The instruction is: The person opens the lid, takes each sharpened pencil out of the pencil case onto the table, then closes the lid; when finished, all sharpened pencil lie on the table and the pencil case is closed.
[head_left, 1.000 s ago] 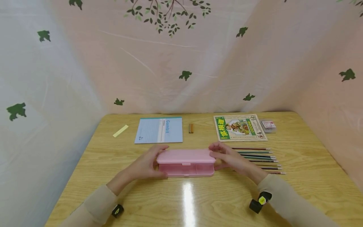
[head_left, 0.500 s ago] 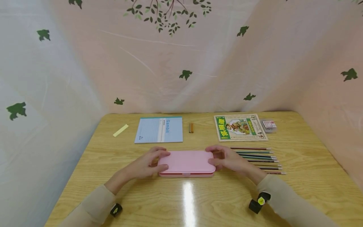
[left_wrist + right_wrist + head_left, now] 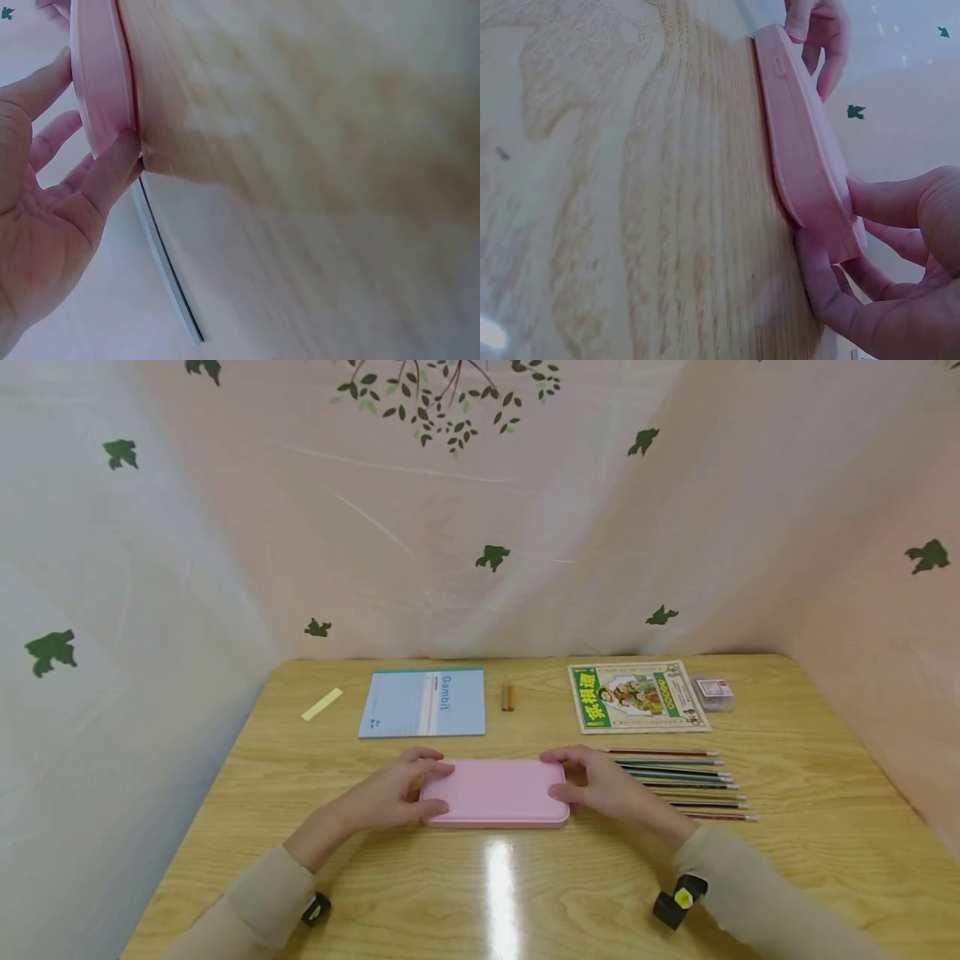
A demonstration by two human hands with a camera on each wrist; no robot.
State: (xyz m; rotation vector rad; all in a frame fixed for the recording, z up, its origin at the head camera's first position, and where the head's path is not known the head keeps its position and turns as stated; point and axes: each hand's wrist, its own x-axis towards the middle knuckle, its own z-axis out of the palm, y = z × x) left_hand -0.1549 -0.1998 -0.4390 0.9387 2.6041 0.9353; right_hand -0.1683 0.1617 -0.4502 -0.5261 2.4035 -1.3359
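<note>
A pink pencil case lies flat on the wooden table with its lid down. My left hand grips its left end, thumb on the lid near the front corner and fingers at the back corner. At the right end my right hand holds it the same way, thumb on top. In the right wrist view the front side of the pencil case shows a small latch, and the lid meets the base. The left wrist view has fingertips on both the lid and lower edge of the pencil case.
Several pencils lie side by side right of my right hand. Along the back are a yellow strip, a blue notebook, a small sharpener-like piece, a green-and-cream booklet and a small clear box. A curtain hangs behind the table.
The pencil case's lid has come down from partly raised, with the inside showing, to flat on the base. Both hands have stayed at the ends, thumbs now on top.
</note>
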